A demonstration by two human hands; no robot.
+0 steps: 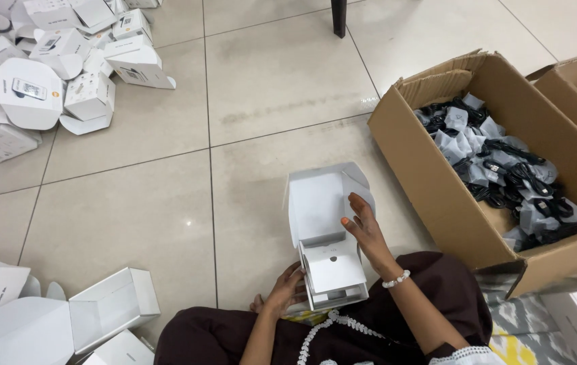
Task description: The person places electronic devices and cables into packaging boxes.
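A small white cardboard box (329,267) with its lid flap (320,199) standing open rests on my lap. My left hand (287,289) grips the box's lower left side. My right hand (366,230) lies against the right edge of the box, fingers spread near the open flap; a bead bracelet sits on that wrist. Inside the box a white insert shows.
A large brown carton (437,182) to my right holds several bagged black cables. A second carton (572,84) stands behind it. Piles of white boxes lie at the far left (45,67) and near left (65,318). A dark furniture leg (339,17) stands at the top.
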